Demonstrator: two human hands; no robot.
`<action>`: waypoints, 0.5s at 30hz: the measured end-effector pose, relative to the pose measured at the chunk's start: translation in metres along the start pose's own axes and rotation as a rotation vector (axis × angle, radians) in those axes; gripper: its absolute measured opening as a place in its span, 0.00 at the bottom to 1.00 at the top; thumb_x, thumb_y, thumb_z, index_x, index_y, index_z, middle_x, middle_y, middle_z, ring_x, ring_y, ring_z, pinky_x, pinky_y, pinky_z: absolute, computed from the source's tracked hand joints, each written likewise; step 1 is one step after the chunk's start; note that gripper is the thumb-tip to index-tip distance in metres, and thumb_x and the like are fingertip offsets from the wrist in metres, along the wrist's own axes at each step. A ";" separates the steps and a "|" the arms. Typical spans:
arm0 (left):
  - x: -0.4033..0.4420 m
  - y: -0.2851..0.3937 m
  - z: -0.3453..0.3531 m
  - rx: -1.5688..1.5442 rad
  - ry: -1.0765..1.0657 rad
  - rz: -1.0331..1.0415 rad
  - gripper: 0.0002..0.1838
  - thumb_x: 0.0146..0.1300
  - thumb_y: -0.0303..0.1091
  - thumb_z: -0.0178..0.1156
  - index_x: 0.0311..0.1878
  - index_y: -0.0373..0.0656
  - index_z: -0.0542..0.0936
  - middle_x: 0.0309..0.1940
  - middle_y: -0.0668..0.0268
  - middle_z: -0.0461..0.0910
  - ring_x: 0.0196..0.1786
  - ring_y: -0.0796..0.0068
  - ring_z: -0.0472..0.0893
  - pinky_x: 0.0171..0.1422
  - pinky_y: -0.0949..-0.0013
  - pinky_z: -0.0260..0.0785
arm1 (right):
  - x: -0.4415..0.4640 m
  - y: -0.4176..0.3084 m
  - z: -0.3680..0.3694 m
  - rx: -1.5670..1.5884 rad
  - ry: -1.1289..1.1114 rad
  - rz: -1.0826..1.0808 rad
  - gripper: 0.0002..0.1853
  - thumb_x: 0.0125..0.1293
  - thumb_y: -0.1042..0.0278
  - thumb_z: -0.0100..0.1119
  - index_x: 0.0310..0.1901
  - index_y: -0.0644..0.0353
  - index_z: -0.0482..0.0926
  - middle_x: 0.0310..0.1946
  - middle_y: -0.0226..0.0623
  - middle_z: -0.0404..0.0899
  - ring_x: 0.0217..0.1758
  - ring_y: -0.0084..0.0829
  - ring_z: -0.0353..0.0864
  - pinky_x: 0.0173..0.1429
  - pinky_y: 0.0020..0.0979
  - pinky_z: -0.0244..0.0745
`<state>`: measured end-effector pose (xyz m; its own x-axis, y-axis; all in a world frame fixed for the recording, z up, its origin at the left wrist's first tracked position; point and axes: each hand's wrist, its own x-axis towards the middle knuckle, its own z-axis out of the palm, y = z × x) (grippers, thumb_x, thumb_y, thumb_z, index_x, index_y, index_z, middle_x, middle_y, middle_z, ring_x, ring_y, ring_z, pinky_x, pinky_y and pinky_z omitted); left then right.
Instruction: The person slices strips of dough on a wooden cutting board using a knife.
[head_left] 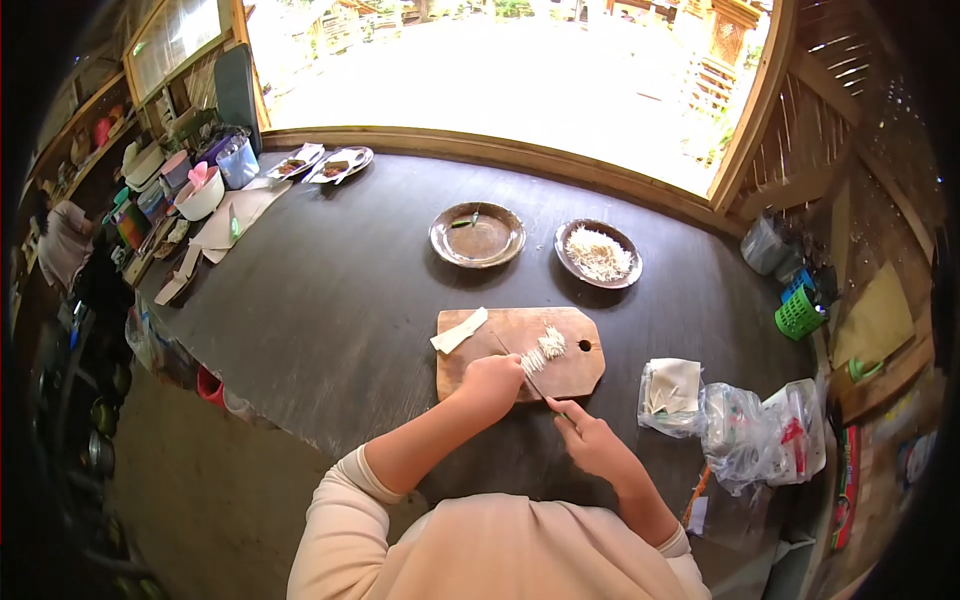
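Observation:
On the dark table lies a wooden cutting board [475, 347] with a round hole at its right end. My right hand [598, 447] grips a knife [537, 388], its blade angled down onto the board beside my left fingertips. My left hand [490, 385] is closed and pressed down on the board. Whatever it holds is mostly hidden under the fingers. Thin white strips [533, 362] lie right by those fingertips, and a small heap of white shreds [551, 342] sits just beyond. A flat pale piece [460, 330] rests on the board's upper left corner.
Beyond the board stand a brown plate [478, 258] with a small green item and a bowl of white shreds [600, 253]. Plastic-wrapped packs [745, 430] lie at right, near a green basket [798, 313]. Tubs and two small plates [340, 165] are far left; a person [68, 235] is beyond.

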<state>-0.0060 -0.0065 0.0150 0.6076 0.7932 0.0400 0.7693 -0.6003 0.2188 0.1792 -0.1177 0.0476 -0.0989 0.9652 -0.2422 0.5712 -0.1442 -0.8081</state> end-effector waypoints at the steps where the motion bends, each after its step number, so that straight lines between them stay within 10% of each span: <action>1: 0.000 0.000 0.001 -0.017 0.015 -0.006 0.08 0.56 0.25 0.56 0.34 0.45 0.85 0.38 0.67 0.80 0.45 0.62 0.83 0.46 0.59 0.77 | -0.001 -0.001 0.000 -0.015 -0.009 0.021 0.18 0.74 0.67 0.50 0.64 0.48 0.71 0.26 0.60 0.78 0.31 0.62 0.80 0.35 0.46 0.75; 9: -0.001 -0.002 0.001 0.007 0.034 0.026 0.08 0.55 0.25 0.56 0.32 0.45 0.85 0.37 0.66 0.80 0.43 0.60 0.83 0.46 0.59 0.77 | 0.016 0.019 0.021 -0.064 0.156 -0.235 0.18 0.76 0.64 0.48 0.65 0.48 0.70 0.25 0.58 0.77 0.28 0.57 0.80 0.37 0.39 0.74; 15: 0.000 -0.003 0.005 -0.031 0.049 -0.003 0.08 0.56 0.25 0.56 0.30 0.45 0.84 0.37 0.65 0.80 0.42 0.60 0.83 0.45 0.59 0.77 | -0.001 -0.010 -0.006 0.031 -0.092 0.148 0.18 0.76 0.63 0.48 0.65 0.48 0.70 0.26 0.58 0.78 0.27 0.57 0.79 0.36 0.40 0.74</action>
<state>-0.0067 -0.0051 0.0099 0.5943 0.7995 0.0873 0.7640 -0.5951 0.2494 0.1781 -0.1159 0.0594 -0.0900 0.9091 -0.4068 0.5594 -0.2918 -0.7758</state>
